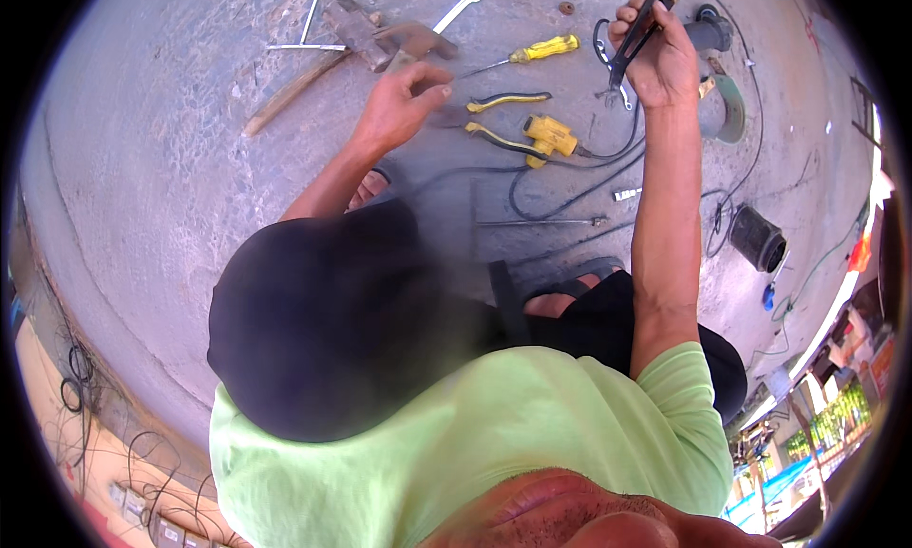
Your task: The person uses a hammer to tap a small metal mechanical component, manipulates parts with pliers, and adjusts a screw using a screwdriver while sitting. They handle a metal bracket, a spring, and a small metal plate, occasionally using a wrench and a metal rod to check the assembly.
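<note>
Clock positions read from the middle of the head view, 12 at the far edge.

Right hand (665,66): 1, between 1 and 2 o'clock. Grip closed, fingers and thumb on either side of a black tool (631,45) with long, narrow arms, its lower tip slanting toward 7 o'clock from the palm and raised above the floor.

Left hand (397,103): 1, between 11 and 12 o'clock. Fingers half curled, thumb and forefinger narrowly apart. A rusty-headed tool (426,41) with a wooden handle lies just past the fingers; whether the hand grips that handle, cannot tell.

Sledgehammer (353,33): 1, 11 o'clock, wooden handle running down toward 8 o'clock from its head.

Open-ended spanner (456,11): 1, silver, 12 o'clock.

Screwdriver (546,48): 1, yellow handle, 1 o'clock, shaft pointing toward the left hand.

Pliers (503,143): 1 pair, yellow and black handles spread, between 12 and 1 o'clock.

Yellow connector block (553,136): 1, 1 o'clock, beside the lower plier handle, joined to a dark cable (622,156).

Green curved piece (732,111): 1, 2 o'clock, beyond the right forearm.

Dark cylinder (757,239): 1, 3 o'clock, lying on its side.

Concrete floor (142,187): grey, beneath all tools laid down.
</note>
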{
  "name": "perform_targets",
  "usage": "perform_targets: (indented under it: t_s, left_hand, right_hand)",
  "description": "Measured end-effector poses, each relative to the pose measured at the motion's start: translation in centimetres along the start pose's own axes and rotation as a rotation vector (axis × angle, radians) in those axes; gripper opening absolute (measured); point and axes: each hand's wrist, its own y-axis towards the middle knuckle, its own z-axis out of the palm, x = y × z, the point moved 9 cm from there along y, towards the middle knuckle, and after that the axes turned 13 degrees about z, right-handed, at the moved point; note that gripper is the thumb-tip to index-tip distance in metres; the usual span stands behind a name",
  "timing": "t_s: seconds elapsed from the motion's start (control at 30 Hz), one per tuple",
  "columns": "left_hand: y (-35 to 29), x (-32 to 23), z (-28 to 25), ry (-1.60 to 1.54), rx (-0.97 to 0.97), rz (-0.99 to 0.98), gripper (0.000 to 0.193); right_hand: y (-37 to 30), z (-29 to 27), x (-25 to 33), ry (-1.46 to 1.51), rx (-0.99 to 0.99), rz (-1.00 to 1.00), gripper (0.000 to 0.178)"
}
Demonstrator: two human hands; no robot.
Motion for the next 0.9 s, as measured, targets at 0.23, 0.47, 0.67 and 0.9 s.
perform_targets:
  t_s: [0.23,0.47,0.67,0.9]
  left_hand:
    - [4.7,-3.6,4.3,0.174,0.189,0.188,0.026]
    - [9.1,-5.0,13.0,0.426,0.437,0.493,0.025]
    - [12.7,-8.6,20.5,0.435,0.564,0.685,0.023]
    - [16.5,-4.8,24.4,-0.158,0.442,0.604,0.029]
  right_hand:
    - [-0.3,-6.6,8.6,0.041,0.23,-0.017,0.037]
    - [-2.1,-1.5,6.0,0.177,0.465,0.023,0.043]
    - [-2.1,-1.3,1.8,0.156,0.423,0.139,0.044]
    - [-3.3,0.2,0.1,0.278,0.453,0.27,0.047]
